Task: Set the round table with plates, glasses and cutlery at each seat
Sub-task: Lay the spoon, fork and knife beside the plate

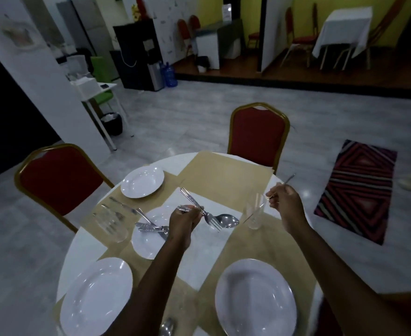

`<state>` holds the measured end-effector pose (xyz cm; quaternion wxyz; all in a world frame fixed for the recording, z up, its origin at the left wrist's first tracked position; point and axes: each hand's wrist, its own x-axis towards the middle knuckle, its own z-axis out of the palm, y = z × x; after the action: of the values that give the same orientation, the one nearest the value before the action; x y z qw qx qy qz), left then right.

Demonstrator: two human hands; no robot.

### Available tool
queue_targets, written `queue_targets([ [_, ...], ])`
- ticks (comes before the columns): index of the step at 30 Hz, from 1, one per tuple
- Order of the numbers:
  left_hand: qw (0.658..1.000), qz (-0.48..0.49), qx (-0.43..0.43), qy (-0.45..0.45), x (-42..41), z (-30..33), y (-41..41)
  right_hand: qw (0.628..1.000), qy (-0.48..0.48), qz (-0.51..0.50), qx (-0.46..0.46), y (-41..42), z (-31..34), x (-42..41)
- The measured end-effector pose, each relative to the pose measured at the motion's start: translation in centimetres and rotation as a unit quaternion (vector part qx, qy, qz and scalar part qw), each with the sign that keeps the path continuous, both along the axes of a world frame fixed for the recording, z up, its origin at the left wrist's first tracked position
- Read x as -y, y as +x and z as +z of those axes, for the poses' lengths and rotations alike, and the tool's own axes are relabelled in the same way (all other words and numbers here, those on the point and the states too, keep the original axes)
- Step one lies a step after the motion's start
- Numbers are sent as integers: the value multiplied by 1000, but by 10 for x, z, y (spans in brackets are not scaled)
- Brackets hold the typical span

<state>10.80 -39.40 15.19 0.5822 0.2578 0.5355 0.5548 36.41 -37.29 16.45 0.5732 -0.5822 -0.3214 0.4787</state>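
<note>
Round desk [199,267], white w/ tan mats, two red chairs behind. Your left hand [183,220] curls round a fork [205,212] & spoon [226,220], held above the desk centre; right hand [285,202] pinches a thin knife [279,189] over the glass [255,212]. Lay each piece beside a plate [256,304], handles parallel, clear of the glass. Cutlery is slim, shiny steel w/ ridged handles; spare pieces lie on the centre plate [146,243].

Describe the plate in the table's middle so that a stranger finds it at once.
Start at the round table. Among its four white plates, take the middle plate, just under the left hand. Only this one carries spare cutlery; the other three are bare.
</note>
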Motion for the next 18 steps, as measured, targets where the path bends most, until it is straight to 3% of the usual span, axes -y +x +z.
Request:
queue_targets([
  [8, 997, -8, 1, -76, 47, -54, 53, 991, -99, -66, -62, 63, -92, 37],
  [18, 991, -15, -35, -131, 71, -101, 61, 947, -174, -155, -223, 57, -158, 62],
])
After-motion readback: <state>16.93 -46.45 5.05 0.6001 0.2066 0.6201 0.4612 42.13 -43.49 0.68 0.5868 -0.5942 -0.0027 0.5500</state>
